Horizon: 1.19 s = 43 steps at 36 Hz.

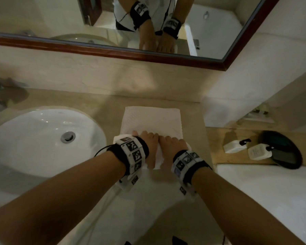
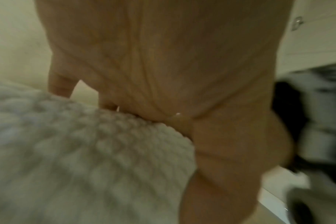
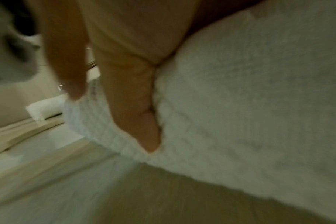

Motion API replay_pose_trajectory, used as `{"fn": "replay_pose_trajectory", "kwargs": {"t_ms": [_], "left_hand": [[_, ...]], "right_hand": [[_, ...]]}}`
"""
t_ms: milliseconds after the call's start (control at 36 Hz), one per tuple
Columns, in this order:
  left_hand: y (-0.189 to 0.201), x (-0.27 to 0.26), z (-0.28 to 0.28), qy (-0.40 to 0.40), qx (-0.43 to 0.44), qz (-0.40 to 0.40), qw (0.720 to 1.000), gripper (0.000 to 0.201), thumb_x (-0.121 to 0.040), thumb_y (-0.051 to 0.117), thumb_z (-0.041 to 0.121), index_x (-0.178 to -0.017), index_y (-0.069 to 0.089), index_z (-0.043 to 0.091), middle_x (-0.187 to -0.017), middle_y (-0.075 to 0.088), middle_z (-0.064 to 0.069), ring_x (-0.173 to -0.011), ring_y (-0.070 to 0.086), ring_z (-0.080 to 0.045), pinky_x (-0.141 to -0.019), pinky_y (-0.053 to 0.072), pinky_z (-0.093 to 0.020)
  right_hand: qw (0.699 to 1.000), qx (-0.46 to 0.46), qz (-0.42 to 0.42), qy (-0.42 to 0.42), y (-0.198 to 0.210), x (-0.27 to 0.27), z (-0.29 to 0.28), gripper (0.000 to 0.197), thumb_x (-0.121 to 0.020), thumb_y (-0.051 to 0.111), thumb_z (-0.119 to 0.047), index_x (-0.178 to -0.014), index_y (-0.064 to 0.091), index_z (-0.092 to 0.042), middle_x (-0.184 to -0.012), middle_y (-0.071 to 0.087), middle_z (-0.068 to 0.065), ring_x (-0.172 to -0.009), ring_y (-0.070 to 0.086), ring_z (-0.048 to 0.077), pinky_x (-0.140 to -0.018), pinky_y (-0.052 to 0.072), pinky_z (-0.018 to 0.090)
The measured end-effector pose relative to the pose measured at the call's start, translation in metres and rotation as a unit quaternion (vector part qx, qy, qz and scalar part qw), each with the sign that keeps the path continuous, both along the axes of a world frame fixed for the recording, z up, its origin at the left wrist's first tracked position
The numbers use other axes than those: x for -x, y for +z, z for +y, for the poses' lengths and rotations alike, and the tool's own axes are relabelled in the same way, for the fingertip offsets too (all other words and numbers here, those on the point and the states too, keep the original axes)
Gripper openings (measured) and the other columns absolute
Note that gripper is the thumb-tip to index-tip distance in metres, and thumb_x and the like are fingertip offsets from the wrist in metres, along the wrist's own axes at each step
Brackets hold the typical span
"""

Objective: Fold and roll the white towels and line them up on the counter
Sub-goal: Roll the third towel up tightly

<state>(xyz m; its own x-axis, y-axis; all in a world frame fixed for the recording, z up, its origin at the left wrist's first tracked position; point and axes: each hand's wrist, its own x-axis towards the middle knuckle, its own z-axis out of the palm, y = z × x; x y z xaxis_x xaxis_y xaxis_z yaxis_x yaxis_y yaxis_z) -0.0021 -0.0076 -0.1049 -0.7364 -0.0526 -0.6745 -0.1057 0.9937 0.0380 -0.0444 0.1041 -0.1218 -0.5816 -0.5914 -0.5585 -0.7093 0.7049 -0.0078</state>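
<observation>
A white waffle-textured towel [image 1: 152, 119] lies folded into a strip on the beige counter [image 1: 193, 121], right of the sink. Its near end is rolled up into a thick roll [image 1: 158, 160]. My left hand [image 1: 149, 145] and right hand [image 1: 171, 144] sit side by side on top of the roll, fingers curled over its far side. In the left wrist view the palm [image 2: 163, 68] bears down on the towel [image 2: 77, 151]. The right wrist view shows a digit of my right hand [image 3: 132, 98] dug into the towel roll [image 3: 240, 106].
A white oval sink [image 1: 34, 152] with a metal drain [image 1: 68, 136] is set in the counter at left, a faucet [image 1: 0, 92] behind it. A framed mirror [image 1: 113, 23] hangs on the back wall. Two small bottles [image 1: 235, 145] and a dark round tray [image 1: 288, 151] sit lower right.
</observation>
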Motion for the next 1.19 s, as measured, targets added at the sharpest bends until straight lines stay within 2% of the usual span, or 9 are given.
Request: {"fn": "replay_pose_trajectory", "kwargs": {"t_ms": [83,250,500,556,694,861,972,1111,1194], "left_hand": [[0.005,-0.013,0.001,-0.010,0.017,0.034,0.999,0.126,-0.060,0.081,0.054,-0.151,0.003,0.016,-0.149,0.027,-0.006,-0.136,0.030,-0.029,-0.112,0.020,-0.057],[0.008,-0.024,0.002,-0.008,-0.021,0.017,1.000,0.108,-0.054,0.082,0.055,-0.142,0.028,0.022,-0.134,0.047,-0.002,-0.123,0.045,-0.029,-0.105,0.034,-0.051],[-0.024,0.030,-0.021,0.014,-0.100,-0.075,0.992,0.079,-0.044,0.074,0.066,-0.111,0.053,0.029,-0.116,0.059,0.006,-0.105,0.059,-0.020,-0.093,0.049,-0.042],[-0.006,0.033,-0.022,0.014,-0.096,-0.078,0.992,0.101,-0.036,0.069,0.067,-0.128,0.049,0.028,-0.130,0.054,0.004,-0.113,0.056,-0.025,-0.095,0.048,-0.046],[0.015,0.027,-0.005,0.021,-0.042,0.017,0.999,0.070,-0.065,0.070,0.050,-0.125,0.043,0.026,-0.125,0.049,-0.001,-0.115,0.048,-0.027,-0.098,0.038,-0.049],[0.010,0.014,0.002,-0.008,-0.001,0.053,0.999,0.131,-0.059,0.082,0.050,-0.152,-0.005,0.018,-0.147,0.034,-0.006,-0.134,0.035,-0.029,-0.110,0.022,-0.059],[0.019,0.017,-0.001,-0.003,-0.007,0.039,0.999,0.107,-0.059,0.082,0.043,-0.146,0.023,0.022,-0.126,0.054,-0.002,-0.115,0.053,-0.027,-0.099,0.040,-0.045],[-0.091,0.060,-0.021,0.013,-0.054,-0.128,0.990,0.073,-0.028,0.078,0.074,-0.095,0.059,0.051,-0.101,0.068,0.017,-0.081,0.065,-0.017,-0.076,0.055,-0.045],[-0.051,0.044,-0.020,-0.018,-0.055,-0.125,0.990,0.083,-0.033,0.066,0.076,-0.111,0.059,0.048,-0.109,0.065,0.013,-0.091,0.065,-0.023,-0.084,0.053,-0.043]], "right_hand": [[0.998,-0.011,-0.054,0.005,0.014,0.014,-0.004,0.104,-0.057,0.081,-0.047,-0.141,0.026,-0.023,-0.126,0.052,0.002,-0.110,0.056,0.025,-0.091,0.049,0.038],[0.986,-0.076,-0.146,0.018,0.009,0.019,-0.003,0.105,-0.029,0.071,-0.066,-0.125,0.043,-0.034,-0.117,0.059,-0.006,-0.106,0.058,0.023,-0.089,0.052,0.044],[0.999,-0.036,0.006,0.016,0.024,-0.019,0.009,0.119,-0.061,0.075,-0.061,-0.149,0.004,-0.023,-0.150,0.022,0.005,-0.137,0.026,0.033,-0.111,0.017,0.061],[0.999,-0.042,0.021,0.006,0.016,-0.022,0.010,0.126,-0.061,0.076,-0.059,-0.149,-0.007,-0.023,-0.154,0.013,0.007,-0.142,0.016,0.034,-0.112,0.011,0.061],[1.000,0.002,0.007,-0.029,0.015,0.005,-0.003,0.090,-0.070,0.070,-0.055,-0.139,0.025,-0.019,-0.127,0.050,0.005,-0.116,0.050,0.028,-0.102,0.037,0.044],[0.992,-0.044,-0.109,-0.043,0.034,0.039,-0.014,0.088,-0.059,0.079,-0.050,-0.135,0.042,-0.022,-0.125,0.057,0.002,-0.109,0.057,0.027,-0.091,0.050,0.041],[0.988,-0.047,-0.140,-0.037,0.016,0.045,-0.011,0.109,-0.036,0.067,-0.072,-0.133,0.042,-0.031,-0.127,0.056,-0.004,-0.112,0.055,0.026,-0.096,0.047,0.047],[0.991,-0.019,-0.131,-0.026,0.032,0.016,-0.006,0.095,-0.062,0.080,-0.053,-0.139,0.037,-0.020,-0.138,0.046,0.002,-0.122,0.049,0.025,-0.104,0.043,0.043],[0.997,-0.021,-0.079,0.015,0.032,-0.007,0.004,0.114,-0.053,0.079,-0.063,-0.144,0.026,-0.020,-0.140,0.041,0.003,-0.123,0.046,0.028,-0.105,0.041,0.047]]}}
